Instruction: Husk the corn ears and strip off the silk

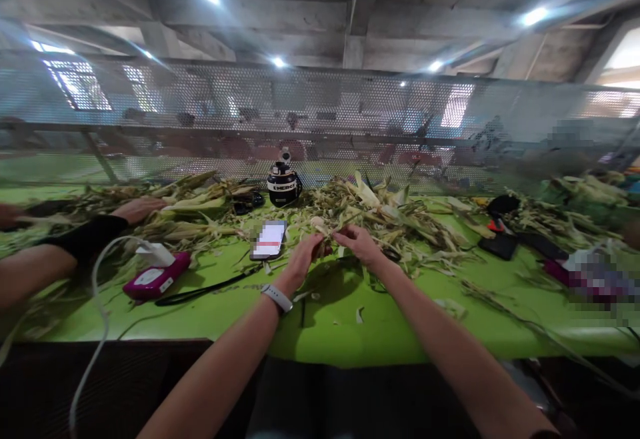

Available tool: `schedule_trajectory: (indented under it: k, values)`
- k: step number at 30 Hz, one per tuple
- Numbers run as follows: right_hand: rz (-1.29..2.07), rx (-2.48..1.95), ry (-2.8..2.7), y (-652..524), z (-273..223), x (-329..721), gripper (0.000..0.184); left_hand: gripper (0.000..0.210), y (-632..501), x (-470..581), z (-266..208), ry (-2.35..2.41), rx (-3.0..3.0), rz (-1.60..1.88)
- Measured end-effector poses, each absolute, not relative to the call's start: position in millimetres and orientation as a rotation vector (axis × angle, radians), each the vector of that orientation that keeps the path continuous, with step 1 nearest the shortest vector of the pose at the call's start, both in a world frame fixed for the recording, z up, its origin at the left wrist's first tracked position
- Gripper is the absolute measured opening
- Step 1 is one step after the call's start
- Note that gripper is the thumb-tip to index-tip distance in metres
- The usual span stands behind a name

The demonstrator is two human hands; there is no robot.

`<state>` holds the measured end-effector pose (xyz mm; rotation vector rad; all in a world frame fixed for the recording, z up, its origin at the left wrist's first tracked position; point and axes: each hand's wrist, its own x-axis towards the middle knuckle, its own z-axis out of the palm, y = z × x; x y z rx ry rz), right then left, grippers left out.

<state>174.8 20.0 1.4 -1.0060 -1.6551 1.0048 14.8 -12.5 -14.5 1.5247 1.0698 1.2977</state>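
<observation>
Over the table's middle, my left hand (306, 256) and my right hand (363, 244) come close together, fingers closed in a pinch. Between them they grip a pale strip of corn husk (329, 230); its exact shape is partly hidden by the fingers. Just behind the hands spreads a heap of dry, yellow-green corn husks (395, 209). A phone with a lit screen (270, 239) lies left of my left hand. On my left wrist is a pale watch band (278, 298).
A black bottle (283, 184) stands behind the phone. To the left are a magenta device (157, 278) with a white cable and another person's arm (95, 232) reaching into husks. A dark phone (497, 246) lies right. A perforated screen (320, 112) borders the green table (345, 332).
</observation>
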Motion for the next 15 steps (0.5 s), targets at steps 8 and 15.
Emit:
schedule_trajectory:
  k: [8, 15]
  values:
    - [0.940, -0.943, -1.688, 22.3, -3.9, 170.3, 0.033, 0.046, -13.4, 20.3, -10.6, 1.110, 1.417, 1.181]
    - [0.793, -0.950, -1.723, 25.9, -11.8, 170.1, 0.028, 0.047, -8.7, 20.3, -13.8, 1.155, 1.429, 1.127]
